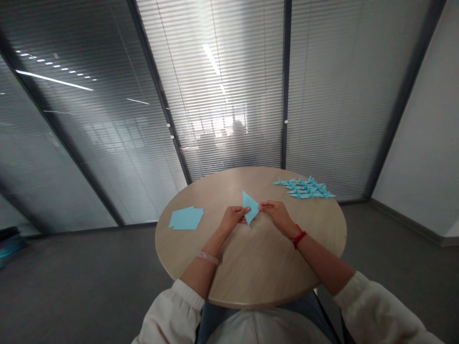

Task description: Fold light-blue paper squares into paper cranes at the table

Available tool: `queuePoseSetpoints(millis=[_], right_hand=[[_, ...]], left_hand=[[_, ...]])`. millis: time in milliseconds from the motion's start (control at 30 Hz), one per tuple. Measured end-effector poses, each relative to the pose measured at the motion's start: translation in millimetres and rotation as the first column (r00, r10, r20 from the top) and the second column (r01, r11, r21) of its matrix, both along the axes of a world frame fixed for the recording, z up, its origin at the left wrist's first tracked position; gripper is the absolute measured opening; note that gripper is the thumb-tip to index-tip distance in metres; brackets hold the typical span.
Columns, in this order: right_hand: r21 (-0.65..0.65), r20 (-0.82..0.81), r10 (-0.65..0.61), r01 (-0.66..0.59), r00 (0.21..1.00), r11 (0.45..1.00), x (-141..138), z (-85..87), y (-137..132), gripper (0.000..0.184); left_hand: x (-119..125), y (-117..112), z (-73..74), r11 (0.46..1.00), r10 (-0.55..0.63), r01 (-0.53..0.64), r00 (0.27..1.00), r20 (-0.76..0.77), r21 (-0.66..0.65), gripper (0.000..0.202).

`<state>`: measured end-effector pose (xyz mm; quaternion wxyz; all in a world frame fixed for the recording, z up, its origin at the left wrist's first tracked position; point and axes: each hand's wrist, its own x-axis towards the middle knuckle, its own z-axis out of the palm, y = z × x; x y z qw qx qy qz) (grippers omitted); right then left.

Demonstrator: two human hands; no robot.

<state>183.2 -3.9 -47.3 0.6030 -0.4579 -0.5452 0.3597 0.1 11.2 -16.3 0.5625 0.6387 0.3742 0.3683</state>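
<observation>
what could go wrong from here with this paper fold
1. The left hand and right hand pinch the folded blue paper with its point raised off the table; a crease pressed that way may come out crooked.
2. The paper cranes lie near the far right rim; a careless sweep might knock some off.

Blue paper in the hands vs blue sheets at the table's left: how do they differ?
The folded light-blue paper triangle is pinched between left hand and right hand; the flat light-blue paper sheets lie untouched on the round wooden table. The triangle is folded and pointed; the sheets are unfolded, squarish and stacked. Same colour.
</observation>
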Motion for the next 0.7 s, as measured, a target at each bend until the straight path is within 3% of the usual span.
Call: queuePoseSetpoints(millis=[200,433,700], right_hand=[[0.061,0.012,-0.016,0.015,1.000,0.998,4.2,-4.9,5.8,0.033],[0.073,0.038,-0.027,0.024,0.999,0.997,3.7,-7.7,7.3,0.034],[0.051,-0.035,-0.064,0.066,0.997,0.997,6.9,-8.2,10.2,0.035]], left_hand=[[-2.3,-2.1,-3.6,0.984,-0.157,0.158,0.987,0.017,-0.086,0.053],[-1.6,2.3,-5.4,0.990,-0.125,0.119,0.990,-0.071,-0.076,0.049],[-2.0,-4.0,-2.8,0.969,-0.219,0.213,0.975,-0.040,-0.127,0.052]])
